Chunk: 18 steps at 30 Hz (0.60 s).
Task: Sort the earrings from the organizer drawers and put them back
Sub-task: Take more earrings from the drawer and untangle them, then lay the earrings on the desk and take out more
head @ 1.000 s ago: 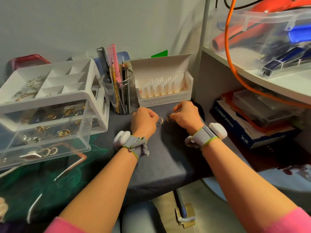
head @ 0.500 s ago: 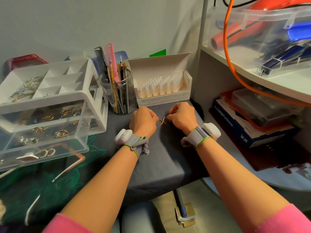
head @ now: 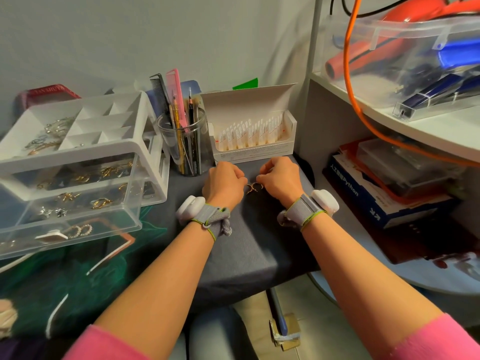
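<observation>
Two small gold hoop earrings [head: 253, 188] lie side by side on the dark grey cloth [head: 249, 245], touching each other. My left hand [head: 224, 187] pinches the left hoop with closed fingers. My right hand [head: 279, 178] pinches the right hoop the same way. A white organizer [head: 145, 149] with clear drawers stands at the left. Its top tray and its pulled-out drawers [head: 78, 201] hold several gold and silver earrings.
A clear cup of pencils and combs [head: 185, 144] stands just behind my left hand. An open white box of small vials [head: 254, 136] sits behind both hands. To the right is a white shelf unit [head: 415, 131] with books and a clear bin. An orange cable hangs there.
Both hands have drawn closer together, bringing the two hoops from apart to side by side and touching on the cloth.
</observation>
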Each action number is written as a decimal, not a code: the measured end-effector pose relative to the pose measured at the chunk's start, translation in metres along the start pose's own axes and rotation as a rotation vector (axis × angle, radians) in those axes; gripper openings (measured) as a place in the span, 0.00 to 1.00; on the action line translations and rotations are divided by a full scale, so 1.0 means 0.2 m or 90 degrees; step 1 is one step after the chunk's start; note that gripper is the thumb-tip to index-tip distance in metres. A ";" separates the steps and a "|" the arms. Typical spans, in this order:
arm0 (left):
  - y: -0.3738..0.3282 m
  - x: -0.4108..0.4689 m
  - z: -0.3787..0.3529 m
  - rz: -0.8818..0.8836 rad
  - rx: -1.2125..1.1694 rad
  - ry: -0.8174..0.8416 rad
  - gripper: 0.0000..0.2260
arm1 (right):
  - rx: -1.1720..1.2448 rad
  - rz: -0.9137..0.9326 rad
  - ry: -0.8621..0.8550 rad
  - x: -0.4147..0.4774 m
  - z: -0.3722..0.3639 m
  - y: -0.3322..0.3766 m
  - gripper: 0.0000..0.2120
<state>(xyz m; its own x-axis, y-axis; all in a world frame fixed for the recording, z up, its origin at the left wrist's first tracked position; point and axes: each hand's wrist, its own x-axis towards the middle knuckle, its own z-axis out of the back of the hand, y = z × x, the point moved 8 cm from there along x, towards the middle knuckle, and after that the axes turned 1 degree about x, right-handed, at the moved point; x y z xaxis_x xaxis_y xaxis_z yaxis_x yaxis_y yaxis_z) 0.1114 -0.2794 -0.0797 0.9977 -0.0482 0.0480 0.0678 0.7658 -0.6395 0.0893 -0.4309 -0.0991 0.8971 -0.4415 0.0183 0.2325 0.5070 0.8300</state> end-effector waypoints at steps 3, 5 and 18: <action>-0.03 -0.02 0.06 -0.017 -0.011 -0.021 0.06 | 0.022 0.016 -0.016 -0.02 0.02 0.05 0.04; -0.06 -0.03 0.10 -0.032 -0.012 -0.033 0.07 | 0.039 0.023 -0.026 -0.03 0.04 0.09 0.06; -0.14 -0.17 0.50 -0.093 -0.083 -0.136 0.06 | 0.129 0.144 -0.059 -0.23 0.17 0.48 0.02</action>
<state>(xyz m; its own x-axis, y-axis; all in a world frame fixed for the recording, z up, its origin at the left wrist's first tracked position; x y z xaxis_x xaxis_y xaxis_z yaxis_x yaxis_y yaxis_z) 0.0742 -0.2354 0.0143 0.9543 -0.0055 0.2989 0.2251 0.6712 -0.7062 0.0568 -0.3871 -0.0012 0.8774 -0.4047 0.2578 -0.0568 0.4458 0.8933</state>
